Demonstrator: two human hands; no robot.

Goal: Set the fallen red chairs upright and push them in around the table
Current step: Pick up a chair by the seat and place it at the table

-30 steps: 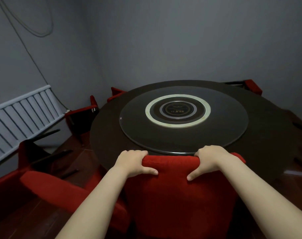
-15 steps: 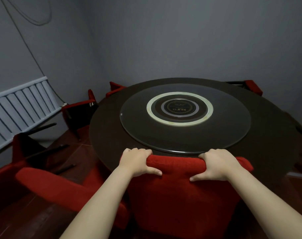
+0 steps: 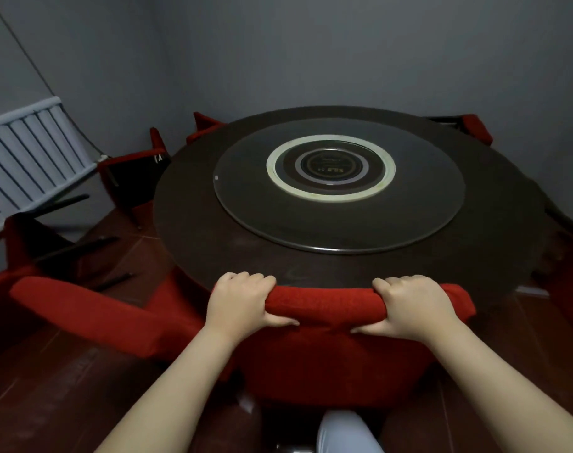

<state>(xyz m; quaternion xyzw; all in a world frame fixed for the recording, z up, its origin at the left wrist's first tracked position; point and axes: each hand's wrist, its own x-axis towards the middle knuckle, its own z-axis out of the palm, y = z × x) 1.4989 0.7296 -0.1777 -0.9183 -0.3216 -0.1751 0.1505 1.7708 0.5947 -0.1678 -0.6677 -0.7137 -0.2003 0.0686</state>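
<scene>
An upright red chair [image 3: 327, 361] stands right in front of me, its backrest top against the near edge of the round dark table [image 3: 213, 243]. My left hand [image 3: 241, 304] grips the top of the backrest on the left, and my right hand [image 3: 411, 308] grips it on the right, fingers curled over the far side. To the left a fallen red chair [image 3: 92, 308] lies on its side with dark legs sticking out. Another red chair [image 3: 131, 171] lies tipped at the table's far left.
A glass turntable [image 3: 340, 223] covers the table's middle. More red chair parts show at the far left edge [image 3: 203, 129] and far right edge [image 3: 478, 129] of the table. A white slatted radiator [image 3: 26, 158] lines the left wall. The floor is dark red wood.
The chair and both hands have moved forward toward the table; the backrest top now meets the table edge. My view has come closer and tilted down.
</scene>
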